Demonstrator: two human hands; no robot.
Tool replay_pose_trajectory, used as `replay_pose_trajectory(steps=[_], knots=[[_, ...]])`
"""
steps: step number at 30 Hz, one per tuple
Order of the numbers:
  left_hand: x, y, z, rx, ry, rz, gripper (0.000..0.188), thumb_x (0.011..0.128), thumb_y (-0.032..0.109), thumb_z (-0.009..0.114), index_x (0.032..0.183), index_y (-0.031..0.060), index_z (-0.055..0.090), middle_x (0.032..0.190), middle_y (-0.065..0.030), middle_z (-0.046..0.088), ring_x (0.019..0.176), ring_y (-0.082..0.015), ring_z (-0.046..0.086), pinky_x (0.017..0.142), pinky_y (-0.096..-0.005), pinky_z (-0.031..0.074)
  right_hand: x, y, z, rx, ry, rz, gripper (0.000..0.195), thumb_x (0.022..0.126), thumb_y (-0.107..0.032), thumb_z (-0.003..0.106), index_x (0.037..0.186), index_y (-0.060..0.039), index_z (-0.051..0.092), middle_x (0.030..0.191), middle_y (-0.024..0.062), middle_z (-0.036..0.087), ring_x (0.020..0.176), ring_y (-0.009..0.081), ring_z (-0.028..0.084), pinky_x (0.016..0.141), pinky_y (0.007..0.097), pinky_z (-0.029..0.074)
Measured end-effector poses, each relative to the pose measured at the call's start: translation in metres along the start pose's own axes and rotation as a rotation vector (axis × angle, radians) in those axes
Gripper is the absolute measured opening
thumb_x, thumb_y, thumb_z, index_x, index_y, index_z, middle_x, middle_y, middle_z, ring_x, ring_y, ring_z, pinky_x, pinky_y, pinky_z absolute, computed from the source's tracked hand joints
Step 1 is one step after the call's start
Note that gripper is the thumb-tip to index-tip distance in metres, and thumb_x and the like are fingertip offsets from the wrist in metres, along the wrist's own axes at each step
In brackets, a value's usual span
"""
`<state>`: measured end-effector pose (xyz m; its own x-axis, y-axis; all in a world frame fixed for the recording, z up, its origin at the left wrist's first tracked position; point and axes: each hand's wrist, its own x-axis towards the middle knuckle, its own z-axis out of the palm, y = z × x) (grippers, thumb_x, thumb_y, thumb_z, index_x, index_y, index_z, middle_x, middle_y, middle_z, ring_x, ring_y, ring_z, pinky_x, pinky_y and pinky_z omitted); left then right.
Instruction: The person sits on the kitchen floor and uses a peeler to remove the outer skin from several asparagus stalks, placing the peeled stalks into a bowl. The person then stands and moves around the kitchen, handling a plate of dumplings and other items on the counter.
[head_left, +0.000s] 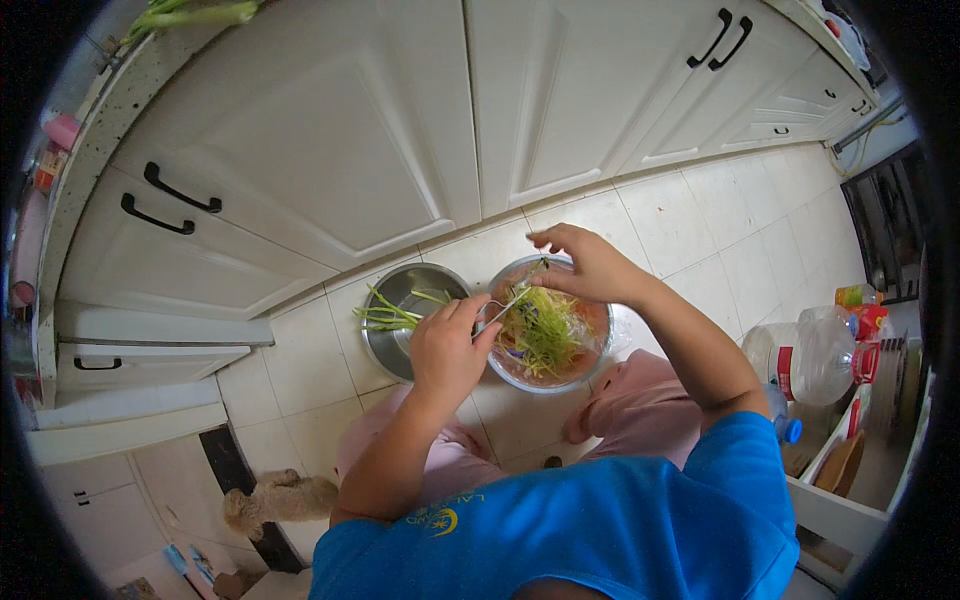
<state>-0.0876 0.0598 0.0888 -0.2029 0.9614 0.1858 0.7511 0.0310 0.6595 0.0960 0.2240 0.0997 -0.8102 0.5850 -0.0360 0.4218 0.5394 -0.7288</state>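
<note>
My left hand (450, 349) is closed around the handle of a thin metal tool (510, 304), perhaps a peeler or a small knife, whose tip reaches over the right bowl. Under and beside this hand, green stalks (388, 315) lie over a stainless steel bowl (386, 356) on the floor. My right hand (581, 266) hovers at the far rim of the other metal bowl (551, 389), thumb and fingers spread; whether it holds a thin scrap cannot be told. That bowl is lined with clear plastic and contains a heap of pale green shreds (544, 334).
White cabinets (322, 135) stand beyond the bowls. More green stalks (195, 16) lie on the countertop at the upper left. Large plastic bottles (821, 364) stand by an open drawer at the right. A curly-haired dog (281, 499) is on the floor at the lower left.
</note>
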Motion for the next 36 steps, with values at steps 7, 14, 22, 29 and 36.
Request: replay_pose_trajectory(steps=[7, 14, 22, 29, 36], knots=[[-0.007, 0.001, 0.009, -0.214, 0.011, -0.108, 0.031, 0.076, 0.019, 0.074, 0.103, 0.0075, 0.066, 0.086, -0.0106, 0.068, 0.075, -0.0228, 0.067, 0.067, -0.0321, 0.052, -0.019, 0.019, 0.013, 0.865, -0.041, 0.127, 0.055, 0.083, 0.007, 0.061, 0.135, 0.0015, 0.043, 0.115, 0.0113, 0.061, 0.088, 0.0088, 0.059, 0.082, 0.0237, 0.050], [-0.012, -0.009, 0.016, -0.472, 0.017, -0.132, 0.027, 0.082, 0.015, 0.070, 0.105, 0.0024, 0.065, 0.083, -0.0103, 0.069, 0.071, -0.0157, 0.065, 0.066, -0.0277, 0.051, -0.030, 0.025, 0.027, 0.886, 0.101, 0.364, 0.044, 0.082, 0.003, 0.065, 0.125, 0.0031, 0.052, 0.096, 0.0084, 0.067, 0.086, 0.0120, 0.063, 0.078, 0.0245, 0.052], [-0.013, -0.017, 0.013, -0.606, 0.008, -0.273, 0.024, 0.088, 0.014, 0.064, 0.106, -0.0012, 0.064, 0.084, -0.0093, 0.069, 0.072, -0.0100, 0.061, 0.067, -0.0260, 0.049, -0.076, 0.025, 0.075, -0.492, -0.428, 0.092, 0.054, 0.079, -0.028, 0.071, 0.125, -0.0058, 0.055, 0.114, 0.0159, 0.061, 0.085, 0.0298, 0.065, 0.079, 0.0370, 0.052], [-0.014, 0.002, -0.010, -0.564, 0.059, -0.321, 0.024, 0.089, 0.016, 0.062, 0.105, -0.0015, 0.064, 0.086, -0.0119, 0.068, 0.072, -0.0122, 0.061, 0.066, -0.0266, 0.049, -0.044, 0.062, 0.067, -1.016, -0.320, -0.353, 0.042, 0.086, -0.023, 0.051, 0.127, -0.0213, 0.058, 0.126, 0.0086, 0.057, 0.125, 0.0278, 0.047, 0.107, 0.0367, 0.036], [0.021, 0.033, -0.073, -0.223, 0.167, 0.368, 0.034, 0.073, 0.009, 0.074, 0.106, 0.0027, 0.065, 0.079, -0.0104, 0.064, 0.062, -0.0210, 0.061, 0.057, -0.0302, 0.048, -0.002, 0.064, 0.039, -0.899, -0.540, -0.430, 0.048, 0.083, -0.023, 0.053, 0.131, -0.0171, 0.052, 0.140, 0.0088, 0.045, 0.128, 0.0260, 0.042, 0.111, 0.0395, 0.028]])
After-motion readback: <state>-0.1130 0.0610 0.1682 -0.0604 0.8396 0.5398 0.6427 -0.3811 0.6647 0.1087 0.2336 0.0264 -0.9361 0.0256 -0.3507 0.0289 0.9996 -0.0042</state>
